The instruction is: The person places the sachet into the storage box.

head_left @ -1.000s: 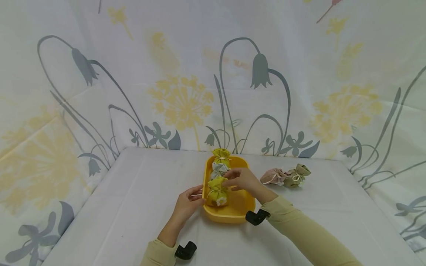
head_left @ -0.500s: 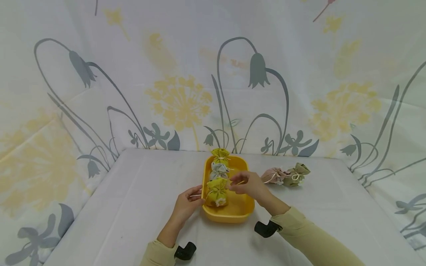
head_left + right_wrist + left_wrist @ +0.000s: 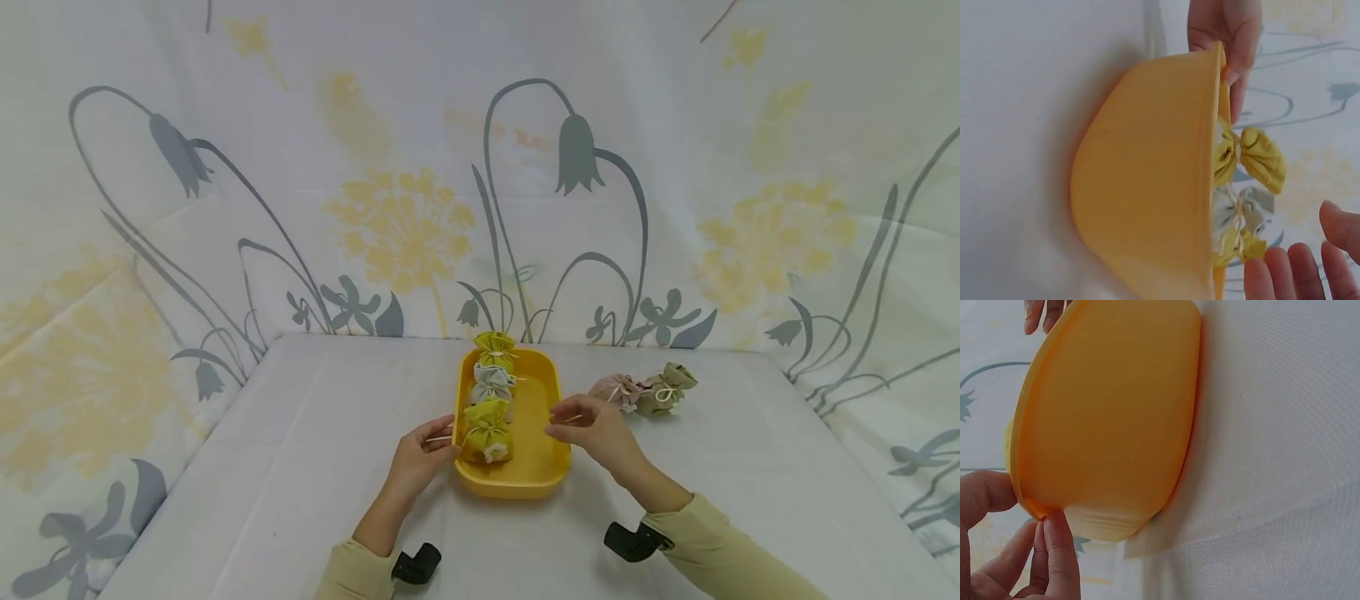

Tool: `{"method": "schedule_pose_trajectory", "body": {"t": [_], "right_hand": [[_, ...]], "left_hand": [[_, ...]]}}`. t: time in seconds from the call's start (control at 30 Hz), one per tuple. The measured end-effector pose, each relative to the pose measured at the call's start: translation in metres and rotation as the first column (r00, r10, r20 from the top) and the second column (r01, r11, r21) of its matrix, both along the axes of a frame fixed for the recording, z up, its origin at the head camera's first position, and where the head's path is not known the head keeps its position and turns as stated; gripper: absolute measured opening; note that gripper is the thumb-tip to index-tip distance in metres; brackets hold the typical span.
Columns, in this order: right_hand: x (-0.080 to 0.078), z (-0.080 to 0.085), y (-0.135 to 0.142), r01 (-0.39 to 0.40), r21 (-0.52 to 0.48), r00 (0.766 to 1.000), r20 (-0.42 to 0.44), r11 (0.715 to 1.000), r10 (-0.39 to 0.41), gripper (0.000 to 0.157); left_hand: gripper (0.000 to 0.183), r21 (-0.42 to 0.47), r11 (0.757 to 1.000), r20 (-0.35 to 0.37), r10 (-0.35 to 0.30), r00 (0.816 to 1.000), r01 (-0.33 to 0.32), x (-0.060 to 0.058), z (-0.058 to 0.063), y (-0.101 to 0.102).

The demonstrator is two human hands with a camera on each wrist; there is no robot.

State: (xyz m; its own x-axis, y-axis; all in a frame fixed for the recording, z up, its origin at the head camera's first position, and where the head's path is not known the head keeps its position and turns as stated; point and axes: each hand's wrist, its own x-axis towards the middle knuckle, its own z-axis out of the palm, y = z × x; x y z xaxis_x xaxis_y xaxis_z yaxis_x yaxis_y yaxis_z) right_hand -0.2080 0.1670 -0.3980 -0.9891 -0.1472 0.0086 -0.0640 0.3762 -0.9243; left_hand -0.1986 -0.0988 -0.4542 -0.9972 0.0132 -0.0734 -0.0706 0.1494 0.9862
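Note:
A yellow plastic tub [image 3: 534, 446] stands on the table with three drawstring pouches in a row along its left side. The far yellow-green pouch [image 3: 495, 348] is behind a pale grey-white pouch [image 3: 492, 379]; the near yellow-green pouch [image 3: 487, 433] bears a small white flower. My left hand [image 3: 420, 457] pinches the tub's left rim, thumb on one side and fingertips on the other, as the left wrist view shows. Over the tub's right rim hovers my right hand [image 3: 602, 432], holding nothing, its fingers loosely bent and apart from the thumb.
To the right of the tub, a dusty pink pouch [image 3: 617, 392] and an olive-beige pouch [image 3: 667, 390] lie against each other on the white-covered table [image 3: 337, 417]. A flower-printed curtain [image 3: 420, 125] rises behind the table's back edge.
My right hand has moved away from the near yellow-green pouch, rightward to the tub's right rim. My left hand stays on the left rim, and the pouches keep their places.

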Motion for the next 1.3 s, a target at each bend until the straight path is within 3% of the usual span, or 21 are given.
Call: {"method": "schedule_pose_trajectory", "body": {"t": [0.33,0.63,1.0,1.3], "right_hand": [[0.008,-0.004,0.025,0.065,0.006,0.998,-0.024,0.998,-0.065,0.037],[0.012,-0.009,0.046,0.122,-0.111,0.992,-0.028,0.986,-0.126,0.035],[0.016,-0.014,0.072,0.196,-0.099,0.979,-0.043,0.976,-0.201,0.038],[0.009,-0.018,0.094,0.239,-0.099,0.966,-0.079,0.966,-0.247,0.046]], "left_hand": [[0.047,0.000,1.000,-0.012,-0.007,1.000,0.007,0.000,0.000,-0.001],[0.048,-0.008,1.000,0.000,-0.002,1.000,0.002,0.000,0.000,0.000],[0.048,-0.008,1.000,-0.002,0.001,1.000,-0.002,0.001,0.001,0.000],[0.048,-0.015,1.000,-0.005,-0.005,1.000,0.005,0.002,0.002,0.000]]}}
